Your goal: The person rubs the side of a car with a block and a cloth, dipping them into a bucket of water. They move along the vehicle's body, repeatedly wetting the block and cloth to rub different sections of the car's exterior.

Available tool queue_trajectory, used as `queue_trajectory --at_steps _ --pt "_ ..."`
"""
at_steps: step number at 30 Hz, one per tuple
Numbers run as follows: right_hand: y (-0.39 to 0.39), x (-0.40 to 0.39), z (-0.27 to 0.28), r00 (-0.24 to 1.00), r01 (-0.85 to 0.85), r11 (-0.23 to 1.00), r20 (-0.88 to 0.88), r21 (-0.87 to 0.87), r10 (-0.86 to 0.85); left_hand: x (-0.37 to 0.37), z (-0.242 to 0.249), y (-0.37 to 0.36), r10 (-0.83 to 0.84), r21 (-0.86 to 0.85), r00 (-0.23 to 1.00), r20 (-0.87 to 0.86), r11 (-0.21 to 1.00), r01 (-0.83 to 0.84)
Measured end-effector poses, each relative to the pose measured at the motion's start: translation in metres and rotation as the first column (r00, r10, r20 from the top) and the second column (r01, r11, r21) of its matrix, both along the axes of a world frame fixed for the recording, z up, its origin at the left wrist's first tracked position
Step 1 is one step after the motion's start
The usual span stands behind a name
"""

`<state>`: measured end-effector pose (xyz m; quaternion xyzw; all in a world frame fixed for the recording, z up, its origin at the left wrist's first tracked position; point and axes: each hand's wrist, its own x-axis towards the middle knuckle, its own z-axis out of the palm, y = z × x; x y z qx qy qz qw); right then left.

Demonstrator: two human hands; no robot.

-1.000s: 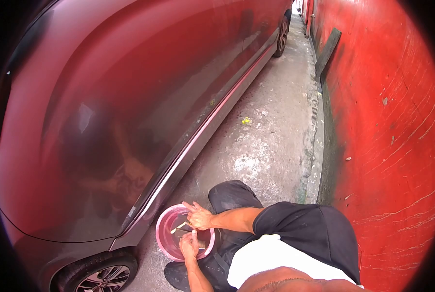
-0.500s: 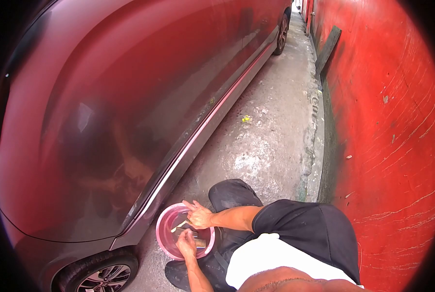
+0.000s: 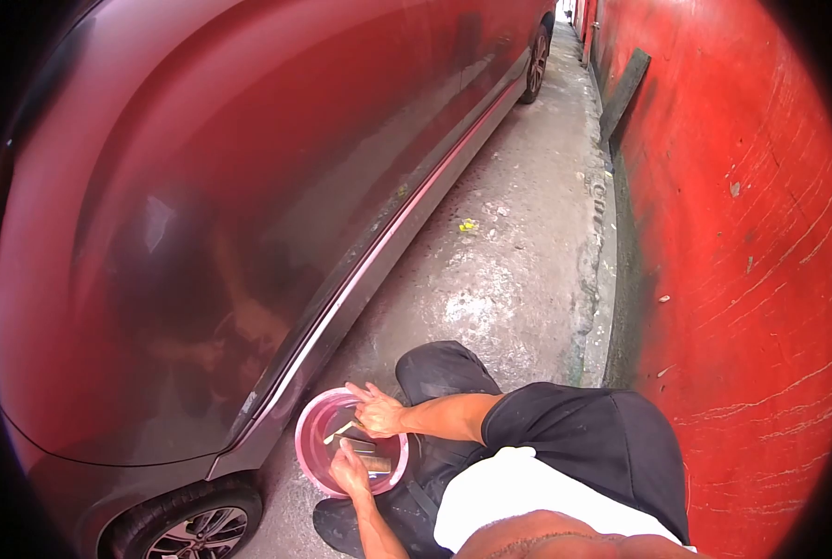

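A round pink bucket [image 3: 306, 456] stands on the ground by my knees, and both of my hands are over its opening. My right hand [image 3: 378, 412], with fingers bent and one stretched toward the rim, grips a thin pale-edged strip [image 3: 338, 433]. Below it, my left hand [image 3: 349, 469] has its fingers closed at the edge of a dark flat piece [image 3: 362, 446]; its grip is partly hidden. Beside that hand, a tan block-like item [image 3: 377, 463] lies in the bucket. What these items are is too small to tell.
A car's large side panel [image 3: 202, 279] rises on the left, with a wheel [image 3: 202, 531] close to the bucket. On the right runs a red wall [image 3: 742, 279], with a dark board [image 3: 625, 98] leaning on it. Wet concrete [image 3: 472, 279] lies between, with a yellow scrap [image 3: 466, 225].
My left hand has shifted slightly left and turned, and more of the dark flat piece shows beside its fingers. My right hand stays nearly in place. The view has shifted a little.
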<state>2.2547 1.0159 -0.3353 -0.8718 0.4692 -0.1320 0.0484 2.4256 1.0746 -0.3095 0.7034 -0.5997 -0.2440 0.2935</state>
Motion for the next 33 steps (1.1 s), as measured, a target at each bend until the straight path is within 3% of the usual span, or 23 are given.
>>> queue_trajectory --at_steps 7,10,14,16,19,20,22,23,25,29,31,32,33 --pt "-0.001 0.002 -0.003 1.0 0.019 1.0 0.02 -0.017 -0.019 0.005 -0.011 -0.002 0.059 -0.115 0.993 -0.097 0.991 -0.07" --pt "-0.001 0.001 -0.004 0.999 0.016 0.999 0.032 -0.044 -0.014 0.008 -0.017 -0.003 0.022 -0.206 0.999 -0.03 0.978 -0.028" --pt "-0.001 0.001 0.0 1.0 0.009 1.0 0.021 -0.024 -0.008 0.019 -0.044 -0.007 0.063 -0.02 0.988 -0.144 0.998 -0.067" --pt "-0.001 0.001 -0.001 1.0 0.015 1.0 0.025 -0.016 -0.015 0.008 -0.033 0.0 0.004 -0.238 0.946 -0.323 0.968 -0.085" --pt "-0.003 0.001 0.005 1.0 -0.006 0.995 -0.029 0.103 0.009 0.024 -0.05 -0.011 -0.066 -0.193 0.934 -0.352 0.981 -0.004" --pt "-0.002 0.001 0.005 1.0 -0.006 0.995 -0.03 0.102 0.009 0.029 -0.062 -0.013 -0.066 -0.193 0.933 -0.353 0.981 -0.004" --pt "0.0 0.001 0.001 1.0 0.021 1.0 0.01 -0.005 -0.021 0.037 -0.081 -0.016 -0.232 -0.237 0.902 -0.364 0.96 0.151" --pt "-0.001 0.002 0.001 1.0 0.021 1.0 0.01 -0.004 -0.021 0.034 -0.076 -0.015 -0.232 -0.237 0.902 -0.364 0.96 0.151" --pt "-0.001 0.002 0.0 0.999 0.021 1.0 0.026 -0.002 -0.021 0.022 -0.058 -0.01 -0.05 -0.157 0.886 -0.462 0.987 -0.026" --pt "-0.001 0.002 -0.003 0.999 0.023 1.0 0.042 -0.02 -0.023 0.017 -0.049 -0.007 -0.068 -0.203 0.903 -0.424 0.979 -0.022" --pt "-0.001 0.002 -0.003 1.0 0.023 0.999 0.021 -0.028 -0.023 0.017 -0.044 -0.005 -0.173 -0.368 0.982 -0.073 0.92 0.135" --pt "-0.001 0.003 -0.004 0.999 0.024 0.999 0.022 -0.027 -0.023 0.017 -0.045 -0.006 -0.173 -0.368 0.982 -0.072 0.92 0.135" --pt "-0.002 0.003 -0.005 0.999 0.027 0.999 0.027 -0.034 -0.026 0.015 -0.046 -0.008 -0.09 -0.233 0.885 -0.456 0.972 -0.021"
